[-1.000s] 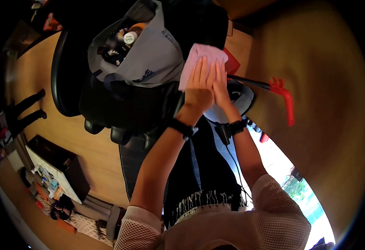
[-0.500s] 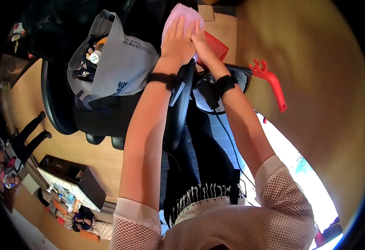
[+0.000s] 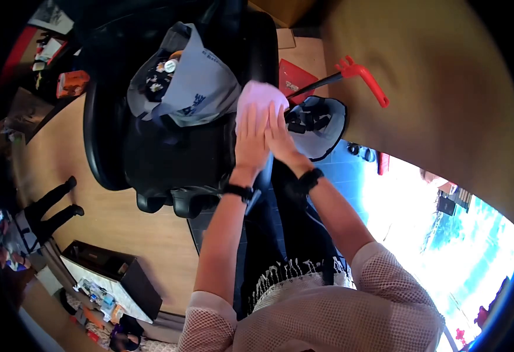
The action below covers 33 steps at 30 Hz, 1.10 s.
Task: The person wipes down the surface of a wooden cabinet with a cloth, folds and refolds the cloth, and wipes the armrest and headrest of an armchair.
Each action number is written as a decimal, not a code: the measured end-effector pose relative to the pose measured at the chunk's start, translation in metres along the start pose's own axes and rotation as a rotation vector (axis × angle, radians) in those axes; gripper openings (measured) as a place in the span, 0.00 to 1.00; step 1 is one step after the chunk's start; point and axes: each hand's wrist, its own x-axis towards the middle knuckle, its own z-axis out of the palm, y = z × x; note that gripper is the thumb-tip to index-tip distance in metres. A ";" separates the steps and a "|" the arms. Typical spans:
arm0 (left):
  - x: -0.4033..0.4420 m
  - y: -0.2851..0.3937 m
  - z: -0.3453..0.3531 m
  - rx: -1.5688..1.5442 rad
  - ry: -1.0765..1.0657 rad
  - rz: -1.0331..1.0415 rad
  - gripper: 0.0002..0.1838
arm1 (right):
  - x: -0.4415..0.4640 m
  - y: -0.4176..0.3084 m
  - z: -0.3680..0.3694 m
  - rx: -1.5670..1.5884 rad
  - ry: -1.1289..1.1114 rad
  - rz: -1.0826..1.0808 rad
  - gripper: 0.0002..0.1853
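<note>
A pink cloth [image 3: 261, 95] lies on the black armrest of a padded chair, folded or bunched under both my hands. My left hand [image 3: 253, 139] presses flat on it with fingers stretched forward. Beside it, touching, my right hand [image 3: 282, 139] also lies flat, its fingertips on the cloth's right part. Each wrist wears a black band. Left of the hands, a grey tote bag [image 3: 207, 88] with dark patterned fabric and a white-capped bottle inside rests on the chair seat [image 3: 163, 149].
To the right stands a bin [image 3: 325, 132] with a light liner and dark things inside. A red-handled tool [image 3: 359, 71] leans above it, near a red box or dustpan [image 3: 295, 79]. A dark cabinet [image 3: 113, 270] stands lower left; another person's legs [image 3: 48, 202] show far left.
Both hands and the cloth have come back along the armrest, closer to my body, with my elbows more bent. The view has shifted, showing more of the bin and chair.
</note>
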 end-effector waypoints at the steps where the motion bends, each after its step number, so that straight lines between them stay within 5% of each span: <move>1: -0.026 0.010 -0.010 -0.066 0.044 -0.070 0.32 | -0.013 -0.022 -0.011 -0.164 -0.088 -0.035 0.26; 9: -0.184 0.046 -0.004 -0.032 0.012 -0.199 0.32 | -0.128 -0.114 -0.025 -0.244 -0.339 -0.002 0.33; 12: -0.216 0.044 -0.005 -0.220 0.023 -0.260 0.32 | -0.142 -0.130 -0.033 0.291 -0.332 0.327 0.34; 20: -0.188 0.043 -0.046 -0.380 0.079 -0.415 0.35 | -0.131 -0.080 -0.062 0.330 -0.340 0.656 0.33; 23: -0.161 0.025 -0.048 -0.217 -0.050 -0.589 0.36 | -0.108 -0.079 -0.072 0.036 -0.470 0.657 0.36; 27: -0.142 -0.003 -0.029 -0.163 -0.036 -0.586 0.22 | -0.092 -0.073 -0.059 -0.006 -0.370 0.561 0.15; 29: -0.148 0.005 -0.038 -0.147 -0.043 -0.593 0.09 | -0.093 -0.067 -0.057 -0.007 -0.383 0.481 0.13; 33: -0.201 0.020 -0.054 -0.238 0.147 -0.375 0.10 | -0.116 -0.094 -0.056 -0.020 -0.452 0.373 0.07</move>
